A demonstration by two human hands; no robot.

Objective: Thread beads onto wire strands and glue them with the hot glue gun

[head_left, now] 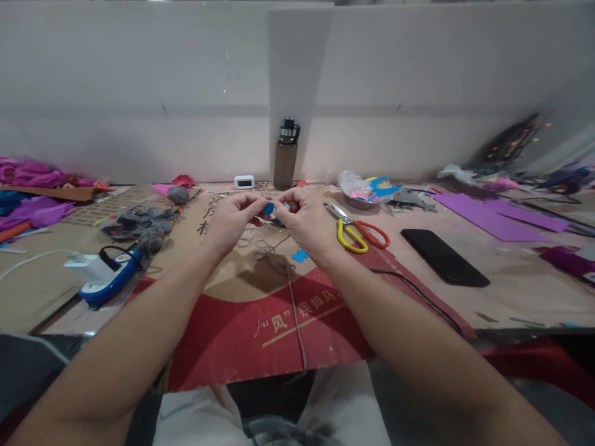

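Both my hands meet above the middle of the table. My left hand and my right hand pinch a small blue foam piece between their fingertips. A thin grey string trails from under the hands down over the red and brown cardboard sheet toward me. Another small blue foam scrap lies on the cardboard just below my right hand.
Yellow and orange handled scissors lie right of my hands, then a black phone. A brown bottle and white clock stand behind. A blue glue gun and grey pompoms are left; purple foam sheets right.
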